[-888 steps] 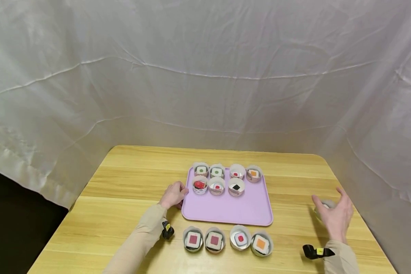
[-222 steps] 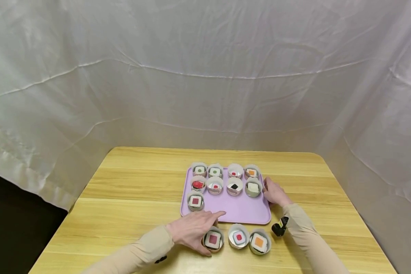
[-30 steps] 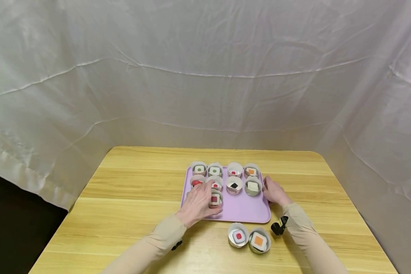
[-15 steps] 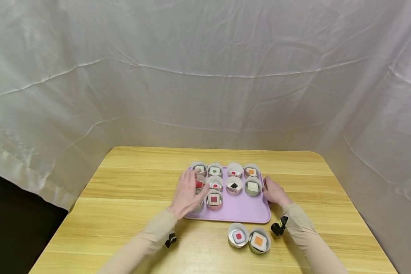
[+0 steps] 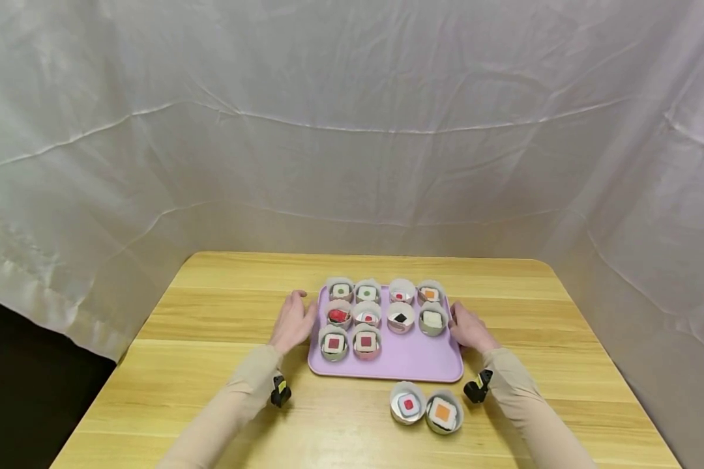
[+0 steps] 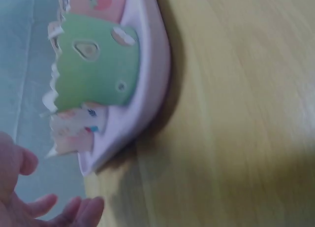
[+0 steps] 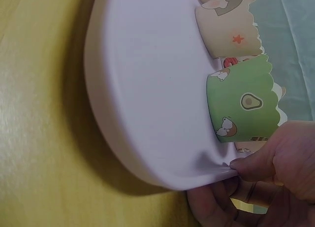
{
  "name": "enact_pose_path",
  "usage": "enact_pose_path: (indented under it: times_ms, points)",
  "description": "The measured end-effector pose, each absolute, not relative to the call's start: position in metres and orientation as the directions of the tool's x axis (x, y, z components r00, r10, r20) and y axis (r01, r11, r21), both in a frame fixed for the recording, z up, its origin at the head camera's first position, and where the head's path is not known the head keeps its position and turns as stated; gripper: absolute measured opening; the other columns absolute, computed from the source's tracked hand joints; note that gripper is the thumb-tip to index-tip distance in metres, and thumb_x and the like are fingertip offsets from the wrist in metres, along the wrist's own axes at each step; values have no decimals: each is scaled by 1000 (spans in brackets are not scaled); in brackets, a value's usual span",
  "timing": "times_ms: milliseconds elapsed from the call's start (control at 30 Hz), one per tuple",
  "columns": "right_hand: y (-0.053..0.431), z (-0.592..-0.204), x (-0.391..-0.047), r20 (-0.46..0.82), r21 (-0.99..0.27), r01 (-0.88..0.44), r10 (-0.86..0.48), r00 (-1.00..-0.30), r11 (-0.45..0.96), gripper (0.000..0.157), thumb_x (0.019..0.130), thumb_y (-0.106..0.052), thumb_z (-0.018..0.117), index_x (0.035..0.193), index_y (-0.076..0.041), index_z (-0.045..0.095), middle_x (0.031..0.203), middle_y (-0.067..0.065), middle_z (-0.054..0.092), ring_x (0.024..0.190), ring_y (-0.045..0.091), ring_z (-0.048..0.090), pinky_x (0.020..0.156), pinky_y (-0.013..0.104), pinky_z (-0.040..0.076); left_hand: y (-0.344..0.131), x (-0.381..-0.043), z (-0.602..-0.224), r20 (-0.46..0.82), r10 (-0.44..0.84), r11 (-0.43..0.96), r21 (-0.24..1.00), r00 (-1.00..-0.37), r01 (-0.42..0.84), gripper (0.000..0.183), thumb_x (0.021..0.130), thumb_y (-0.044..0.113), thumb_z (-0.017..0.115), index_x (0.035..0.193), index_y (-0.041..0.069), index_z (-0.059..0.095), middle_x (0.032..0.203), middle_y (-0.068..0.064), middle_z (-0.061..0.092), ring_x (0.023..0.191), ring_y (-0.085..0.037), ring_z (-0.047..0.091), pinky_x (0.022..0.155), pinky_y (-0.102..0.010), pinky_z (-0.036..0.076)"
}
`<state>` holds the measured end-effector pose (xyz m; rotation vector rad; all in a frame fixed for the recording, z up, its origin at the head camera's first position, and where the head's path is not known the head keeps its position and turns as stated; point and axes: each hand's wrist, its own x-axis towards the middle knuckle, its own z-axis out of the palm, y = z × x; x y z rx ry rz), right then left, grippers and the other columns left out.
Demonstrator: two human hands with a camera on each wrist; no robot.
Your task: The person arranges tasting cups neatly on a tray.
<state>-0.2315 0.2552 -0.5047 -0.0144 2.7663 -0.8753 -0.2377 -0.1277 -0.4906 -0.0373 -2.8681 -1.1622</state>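
Observation:
In the head view a lilac tray (image 5: 422, 361) bears sushi pieces in paper cups, in three rows. Its front row has two cups with dark-red-centred sushi (image 5: 333, 345), (image 5: 366, 344) at the left. My left hand (image 5: 293, 322) hovers beside the tray's left edge with loosely spread fingers. In the left wrist view those fingers (image 6: 91, 212) are apart from the rim and hold nothing. On the right side, my right hand (image 5: 472, 329) grips the tray's rim, thumb above and fingers beneath, as the right wrist view shows. A green avocado-patterned cup (image 7: 241, 99) stands close to that thumb.
In front of the tray, two more paper cups stand on the wooden table (image 5: 211, 365): one with red-centred sushi (image 5: 407, 405), one with orange-centred sushi (image 5: 444, 413). A pale curtain (image 5: 387, 163) hangs behind the table and at both sides.
Since the first frame, three cups have come onto the tray: a white one and two dark-red-centred ones. My left hand has let go of the last and moved left; my right hand stays on the rim.

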Motion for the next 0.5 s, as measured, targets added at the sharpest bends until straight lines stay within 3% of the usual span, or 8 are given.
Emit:
enact_pose_path:
  times_ms: [233, 333, 500]
  points:
    - [255, -505, -232, -227, -564, 61, -83, -970, 824, 18, 99, -6, 46, 114, 4, 45, 87, 18, 58, 66, 24, 62, 53, 32, 55, -132, -239, -495, -62, 15, 768, 640, -998, -29, 40, 104, 25, 47, 133, -3, 47, 76, -13, 60, 72, -27, 62, 64, -37, 53]
    - [255, -504, -233, -229, -563, 66, -79, -970, 824, 18, 99, -6, 46, 114, 4, 45, 88, 18, 58, 67, 25, 63, 53, 32, 55, -131, -239, -495, -74, 27, 794, 608, -997, -23, 38, 104, 22, 48, 131, -4, 49, 81, -18, 66, 69, -27, 62, 56, -33, 49]
    - [254, -502, -232, -219, -557, 56, -81, -972, 829, 17, 98, -6, 46, 113, 4, 46, 87, 18, 57, 69, 26, 62, 55, 33, 54, -129, -240, -498, -60, 48, 813, 583, -997, 5, 28, 104, 19, 49, 116, -5, 58, 89, -22, 69, 69, -27, 64, 55, -32, 50]
